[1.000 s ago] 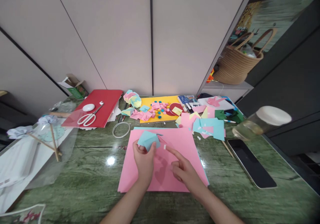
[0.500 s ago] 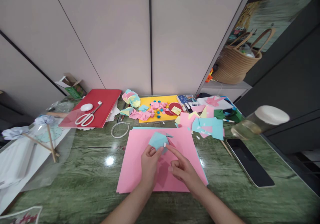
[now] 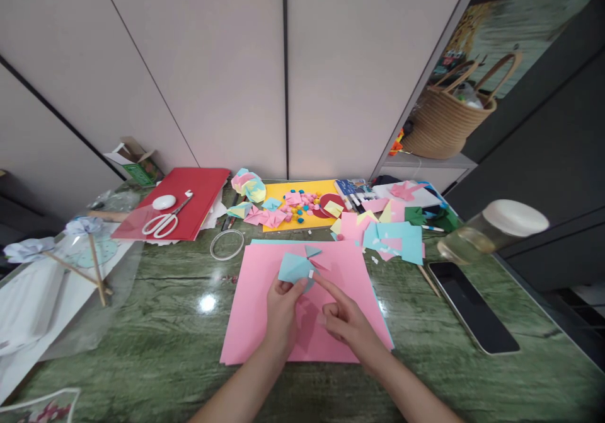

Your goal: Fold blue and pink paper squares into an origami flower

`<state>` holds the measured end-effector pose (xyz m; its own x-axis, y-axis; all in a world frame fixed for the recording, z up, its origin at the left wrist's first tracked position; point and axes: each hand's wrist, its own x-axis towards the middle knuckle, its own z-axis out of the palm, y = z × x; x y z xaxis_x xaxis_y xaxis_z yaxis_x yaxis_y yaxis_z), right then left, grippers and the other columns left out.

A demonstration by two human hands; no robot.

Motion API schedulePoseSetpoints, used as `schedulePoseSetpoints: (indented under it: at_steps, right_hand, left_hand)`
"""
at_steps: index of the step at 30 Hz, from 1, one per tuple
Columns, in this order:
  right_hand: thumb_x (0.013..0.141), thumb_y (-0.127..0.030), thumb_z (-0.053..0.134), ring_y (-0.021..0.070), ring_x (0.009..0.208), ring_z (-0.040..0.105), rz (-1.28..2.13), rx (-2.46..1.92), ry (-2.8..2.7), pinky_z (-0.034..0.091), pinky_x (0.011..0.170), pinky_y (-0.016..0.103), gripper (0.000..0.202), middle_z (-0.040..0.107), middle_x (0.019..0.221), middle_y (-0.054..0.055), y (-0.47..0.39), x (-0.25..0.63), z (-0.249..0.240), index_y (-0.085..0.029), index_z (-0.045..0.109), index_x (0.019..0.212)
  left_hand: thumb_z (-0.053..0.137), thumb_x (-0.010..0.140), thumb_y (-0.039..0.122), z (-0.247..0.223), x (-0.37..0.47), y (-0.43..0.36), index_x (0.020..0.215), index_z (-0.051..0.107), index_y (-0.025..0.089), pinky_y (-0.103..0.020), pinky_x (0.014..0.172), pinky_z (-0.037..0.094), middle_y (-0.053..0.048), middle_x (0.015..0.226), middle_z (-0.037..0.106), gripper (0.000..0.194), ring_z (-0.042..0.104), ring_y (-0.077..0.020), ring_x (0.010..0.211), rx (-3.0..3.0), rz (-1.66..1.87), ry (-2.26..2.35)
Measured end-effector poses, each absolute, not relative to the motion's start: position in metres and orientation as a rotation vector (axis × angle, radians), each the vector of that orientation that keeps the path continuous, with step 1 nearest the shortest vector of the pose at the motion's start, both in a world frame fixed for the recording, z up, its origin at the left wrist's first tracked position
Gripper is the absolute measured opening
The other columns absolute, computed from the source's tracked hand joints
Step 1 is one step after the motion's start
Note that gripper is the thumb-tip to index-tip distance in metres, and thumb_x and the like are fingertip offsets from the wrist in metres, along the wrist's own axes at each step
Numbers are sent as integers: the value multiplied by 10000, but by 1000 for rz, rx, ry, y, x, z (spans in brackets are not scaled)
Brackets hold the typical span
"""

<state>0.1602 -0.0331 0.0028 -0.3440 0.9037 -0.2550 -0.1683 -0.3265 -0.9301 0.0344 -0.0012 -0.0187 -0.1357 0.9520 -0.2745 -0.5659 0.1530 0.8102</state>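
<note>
My left hand (image 3: 282,302) pinches a light blue folded paper piece (image 3: 293,266) between thumb and fingers, above a stack of pink paper sheets (image 3: 258,331). A pink folded part (image 3: 320,264) and a small blue pointed flap (image 3: 312,251) show at its upper right. My right hand (image 3: 343,314) stretches its index finger toward the folded paper, with the other fingers curled in. A small white square (image 3: 311,274) sits at that fingertip, close to the paper; whether it touches the paper I cannot tell.
White scissors (image 3: 161,224) lie on a red folder (image 3: 198,190) at left, near a tape ring (image 3: 227,245). Coloured paper scraps (image 3: 399,240) lie behind the stack at right. A phone (image 3: 472,306) and a lidded cup (image 3: 489,231) are on the right.
The folded paper has turned slightly in my left hand, its blue body shifting left and its flap showing more. My right index finger and the white square have barely moved.
</note>
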Motion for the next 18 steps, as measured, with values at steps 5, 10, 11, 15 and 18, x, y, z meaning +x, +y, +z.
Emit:
schedulePoseSetpoints:
  at_steps: [5, 10, 11, 15, 18]
  right_hand:
    - [744, -271, 565, 58, 462, 197, 1733, -1111, -1152, 159, 454, 207, 638, 224, 518, -101, -33, 161, 4, -208, 303, 1322]
    - [762, -289, 546, 71, 484, 195, 1665, -1153, -1227, 175, 478, 220, 636, 205, 525, -98, -34, 159, 5, -180, 287, 1333]
    - [765, -295, 542, 74, 489, 199, 1654, -1160, -1240, 177, 483, 222, 639, 205, 527, -97, -34, 159, 5, -177, 281, 1336]
    - [776, -306, 518, 79, 505, 206, 1619, -1184, -1286, 184, 498, 222, 638, 209, 540, -91, -35, 157, 3, -184, 259, 1346]
    - [775, -271, 512, 80, 510, 210, 1603, -1194, -1306, 190, 505, 223, 622, 221, 546, -89, -36, 156, 3, -189, 271, 1342]
  left_hand:
    - [688, 599, 199, -18, 32, -1, 876, 598, 133, -254, 715, 433, -45, 827, 641, 298, 579, -142, 762, 594, 1396, 1068]
    - [690, 585, 212, -16, 33, -2, 826, 586, 142, -242, 680, 431, -24, 787, 638, 271, 573, -138, 722, 623, 1392, 1106]
    - [691, 579, 215, -16, 33, -2, 816, 587, 145, -240, 671, 429, -17, 771, 636, 269, 572, -134, 706, 607, 1392, 1112]
    - [700, 555, 221, -19, 34, -1, 771, 584, 145, -230, 637, 419, 8, 693, 609, 256, 557, -114, 641, 552, 1394, 1114]
    - [702, 557, 222, -22, 33, 0, 788, 580, 146, -228, 635, 416, 7, 704, 604, 272, 556, -113, 650, 528, 1386, 1095]
